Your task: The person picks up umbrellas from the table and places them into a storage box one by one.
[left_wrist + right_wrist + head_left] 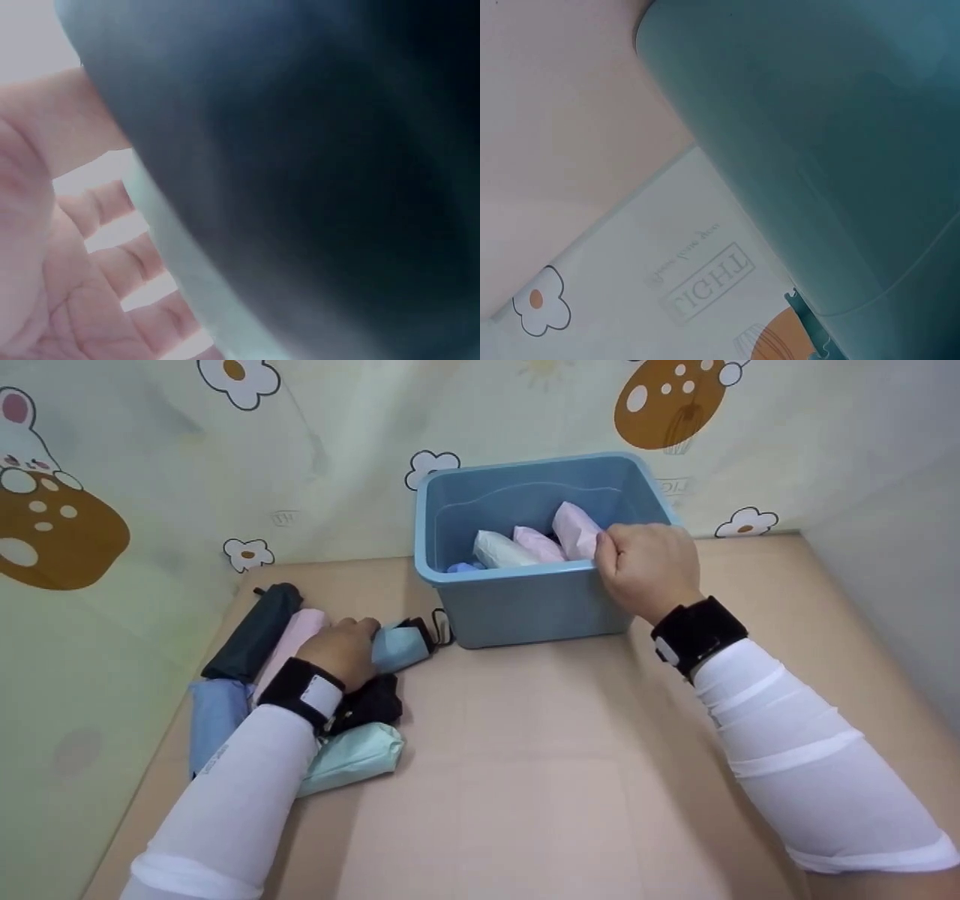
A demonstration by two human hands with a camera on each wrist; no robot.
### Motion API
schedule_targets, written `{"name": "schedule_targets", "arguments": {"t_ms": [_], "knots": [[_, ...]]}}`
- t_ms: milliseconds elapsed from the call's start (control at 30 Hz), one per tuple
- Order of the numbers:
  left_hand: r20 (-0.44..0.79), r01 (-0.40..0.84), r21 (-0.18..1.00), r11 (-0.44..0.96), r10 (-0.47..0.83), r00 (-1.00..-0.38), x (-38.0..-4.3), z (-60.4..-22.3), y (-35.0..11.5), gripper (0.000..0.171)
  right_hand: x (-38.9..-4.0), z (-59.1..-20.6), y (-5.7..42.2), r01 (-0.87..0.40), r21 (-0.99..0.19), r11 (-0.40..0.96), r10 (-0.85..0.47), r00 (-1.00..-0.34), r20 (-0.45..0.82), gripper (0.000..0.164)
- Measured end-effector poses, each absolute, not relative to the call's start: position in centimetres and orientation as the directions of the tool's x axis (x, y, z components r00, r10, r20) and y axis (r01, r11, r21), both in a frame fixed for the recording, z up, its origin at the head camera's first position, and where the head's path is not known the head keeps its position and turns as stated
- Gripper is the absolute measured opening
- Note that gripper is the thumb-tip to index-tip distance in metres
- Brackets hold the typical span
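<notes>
My right hand (651,566) grips the front right rim of a blue plastic bin (536,611); the right wrist view shows only the bin's smooth wall (817,150) up close. The left hand (341,652) holds a light blue folding umbrella (400,648), whose black end and wrist strap point toward the bin. In the left wrist view a dark, blurred shape (315,180) covers much of the frame, with thumb and fingers bent behind it. Beneath and beside this hand lie a pink umbrella (296,636), a black one (375,701) and a mint one (356,756).
A dark green umbrella (255,634) and a blue one (217,720) lie at the left. Inside the bin are a white wrapped umbrella (502,549), pink ones (576,529) and a blue piece. A patterned wall covering (337,457) rises behind the tan tabletop (525,780).
</notes>
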State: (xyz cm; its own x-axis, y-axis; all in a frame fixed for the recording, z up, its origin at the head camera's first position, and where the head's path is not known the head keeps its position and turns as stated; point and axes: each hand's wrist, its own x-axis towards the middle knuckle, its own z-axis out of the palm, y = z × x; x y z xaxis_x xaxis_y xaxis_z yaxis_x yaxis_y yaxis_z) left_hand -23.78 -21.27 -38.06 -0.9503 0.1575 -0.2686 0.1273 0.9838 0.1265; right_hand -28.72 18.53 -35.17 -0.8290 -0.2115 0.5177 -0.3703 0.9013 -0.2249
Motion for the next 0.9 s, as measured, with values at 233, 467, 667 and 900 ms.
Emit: {"name": "schedule_targets", "arguments": {"t_ms": [233, 467, 667, 900], "knots": [[-0.266, 0.136, 0.087, 0.987, 0.155, -0.951, -23.96, -38.28, -20.73, 0.063, -28.73, -35.16, 18.53, -0.373, -0.221, 0.901, -0.212, -0.824, 0.526, 0.051], [-0.255, 0.146, 0.076, 0.986, 0.161, -0.953, -24.06, -38.19, -20.50, 0.068, -28.78, -35.26, 18.54, -0.369, -0.214, 0.904, -0.213, -0.824, 0.525, 0.051], [-0.246, 0.163, 0.086, 0.983, 0.179, -0.953, -24.21, -38.36, -20.33, 0.067, -28.77, -35.29, 18.57, -0.363, -0.218, 0.906, -0.208, -0.830, 0.518, 0.052], [-0.235, 0.180, 0.136, 0.974, 0.209, -0.949, -24.24, -38.55, -20.28, 0.060, -28.76, -35.28, 18.48, -0.359, -0.228, 0.905, -0.198, -0.831, 0.520, 0.052]]}}
